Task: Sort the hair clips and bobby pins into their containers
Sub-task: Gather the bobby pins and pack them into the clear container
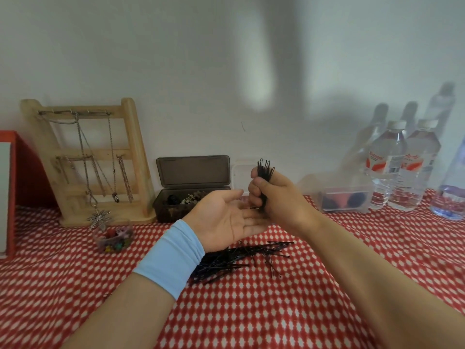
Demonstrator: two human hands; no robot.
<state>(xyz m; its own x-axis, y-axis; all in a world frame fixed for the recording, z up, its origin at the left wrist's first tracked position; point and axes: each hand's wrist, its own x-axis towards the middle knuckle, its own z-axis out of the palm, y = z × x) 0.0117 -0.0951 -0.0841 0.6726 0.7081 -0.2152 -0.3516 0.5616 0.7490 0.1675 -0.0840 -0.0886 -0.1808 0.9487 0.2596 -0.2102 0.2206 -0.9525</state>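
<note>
My right hand (274,197) grips an upright bundle of black bobby pins (265,170), whose looped ends stick out above the fist. My left hand (226,220) lies palm up and flat just under and left of that fist, with the bundle's lower ends against its fingers. A loose pile of bobby pins (241,258) lies on the red patterned cloth below both hands. A brown box with its lid up (192,187) holds hair clips by the wall. A small clear box (241,172) stands behind my right hand, mostly hidden.
A wooden jewellery stand (88,159) with necklaces stands at the left. A small clear cup of coloured clips (114,238) sits before it. A clear lidded box (344,197) and several water bottles (387,162) line the right wall. A red box (15,192) is at far left.
</note>
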